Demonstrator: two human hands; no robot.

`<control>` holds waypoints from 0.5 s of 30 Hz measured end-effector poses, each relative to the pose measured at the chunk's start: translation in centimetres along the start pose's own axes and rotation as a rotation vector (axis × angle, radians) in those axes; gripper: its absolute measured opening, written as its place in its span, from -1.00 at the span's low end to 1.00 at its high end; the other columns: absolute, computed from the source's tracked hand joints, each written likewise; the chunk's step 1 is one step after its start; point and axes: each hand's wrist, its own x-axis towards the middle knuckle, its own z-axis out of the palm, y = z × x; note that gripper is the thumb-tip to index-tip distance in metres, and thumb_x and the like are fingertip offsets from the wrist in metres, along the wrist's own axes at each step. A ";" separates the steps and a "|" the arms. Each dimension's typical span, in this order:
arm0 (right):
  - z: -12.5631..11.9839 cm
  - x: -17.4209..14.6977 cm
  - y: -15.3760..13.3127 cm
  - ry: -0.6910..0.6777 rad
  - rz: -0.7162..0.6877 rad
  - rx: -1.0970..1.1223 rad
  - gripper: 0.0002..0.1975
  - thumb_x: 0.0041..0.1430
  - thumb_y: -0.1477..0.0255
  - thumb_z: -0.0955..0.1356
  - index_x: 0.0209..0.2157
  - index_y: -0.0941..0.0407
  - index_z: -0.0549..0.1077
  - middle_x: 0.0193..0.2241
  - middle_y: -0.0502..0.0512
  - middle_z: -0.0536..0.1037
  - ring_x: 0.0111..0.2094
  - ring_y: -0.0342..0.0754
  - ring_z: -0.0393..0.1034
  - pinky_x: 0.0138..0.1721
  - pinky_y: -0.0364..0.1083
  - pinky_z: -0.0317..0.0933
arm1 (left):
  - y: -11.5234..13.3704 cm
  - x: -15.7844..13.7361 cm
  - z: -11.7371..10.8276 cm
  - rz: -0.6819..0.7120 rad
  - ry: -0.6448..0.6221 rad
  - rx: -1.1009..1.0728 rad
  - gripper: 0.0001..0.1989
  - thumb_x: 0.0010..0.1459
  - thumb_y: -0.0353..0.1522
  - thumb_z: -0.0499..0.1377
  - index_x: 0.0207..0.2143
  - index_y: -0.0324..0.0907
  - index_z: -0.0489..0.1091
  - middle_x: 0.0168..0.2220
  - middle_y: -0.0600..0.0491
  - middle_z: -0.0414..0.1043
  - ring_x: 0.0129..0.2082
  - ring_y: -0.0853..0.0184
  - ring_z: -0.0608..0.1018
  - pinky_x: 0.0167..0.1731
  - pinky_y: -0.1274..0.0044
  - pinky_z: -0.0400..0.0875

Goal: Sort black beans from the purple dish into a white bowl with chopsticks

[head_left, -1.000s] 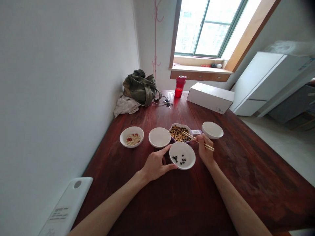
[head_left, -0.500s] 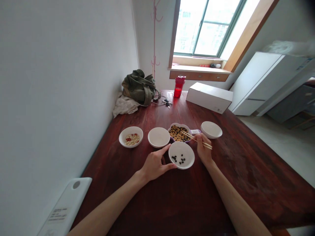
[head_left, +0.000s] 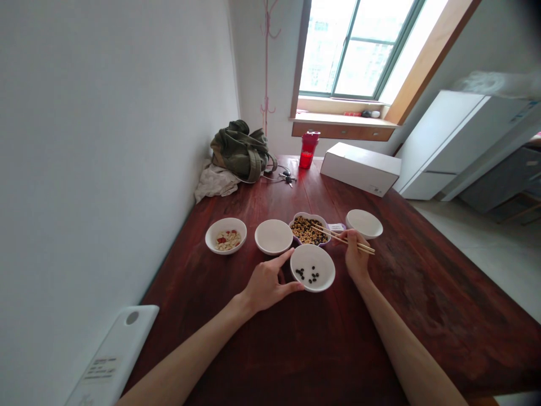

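My right hand (head_left: 356,256) grips a pair of wooden chopsticks (head_left: 344,238), their tips over a scalloped bowl (head_left: 295,237) of mixed black and yellow beans (head_left: 307,230). Whether a bean is pinched between the tips is too small to tell. Thumb and fingers of my left hand (head_left: 267,283) hold the left side of a white bowl (head_left: 323,262) with several black beans (head_left: 313,276) in its bottom. Just behind that hand stands a white bowl (head_left: 274,237) with nothing in it. Farther left, another white bowl (head_left: 211,238) holds pale pieces and a few red ones.
At the right is one more white bowl (head_left: 364,223). A green bag (head_left: 240,149), keys (head_left: 288,178), a red shaker bottle (head_left: 309,149) and a white box (head_left: 359,168) stand toward the far end of the wooden table (head_left: 313,349). A wall (head_left: 105,141) borders the left.
My right hand has shifted slightly right with the chopsticks, whose tips stay over the beans. My left hand keeps its hold on the bowl.
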 end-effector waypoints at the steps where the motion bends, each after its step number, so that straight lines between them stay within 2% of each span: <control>1: 0.0 0.0 0.0 -0.013 -0.018 -0.007 -0.56 0.41 0.10 0.23 -0.44 0.06 0.45 -0.54 -0.01 0.54 -0.46 0.01 0.45 -0.29 0.00 0.31 | 0.0 0.0 0.0 0.000 0.001 0.003 -0.04 0.07 0.08 0.35 0.39 -0.14 0.16 -0.37 0.07 0.57 -0.46 0.26 0.58 -0.38 0.52 0.44; 8: 0.0 -0.3 -0.3 -0.080 -0.101 -0.097 -0.56 0.45 0.15 0.21 -0.45 0.07 0.44 -0.48 0.02 0.55 -0.41 -0.01 0.43 -0.27 -0.02 0.27 | 0.0 0.0 0.0 0.003 0.004 0.010 -0.04 0.07 0.08 0.36 0.39 -0.16 0.17 -0.34 0.05 0.59 -0.42 0.25 0.60 -0.35 0.51 0.46; 15: 0.2 -0.4 -0.3 -0.085 -0.130 -0.131 -0.58 0.45 0.20 0.23 -0.46 0.08 0.42 -0.52 -0.01 0.47 -0.46 -0.06 0.35 -0.36 -0.06 0.21 | 0.0 0.0 0.0 0.005 0.003 0.006 -0.04 0.08 0.07 0.36 0.39 -0.16 0.16 -0.36 0.08 0.59 -0.46 0.29 0.58 -0.35 0.51 0.46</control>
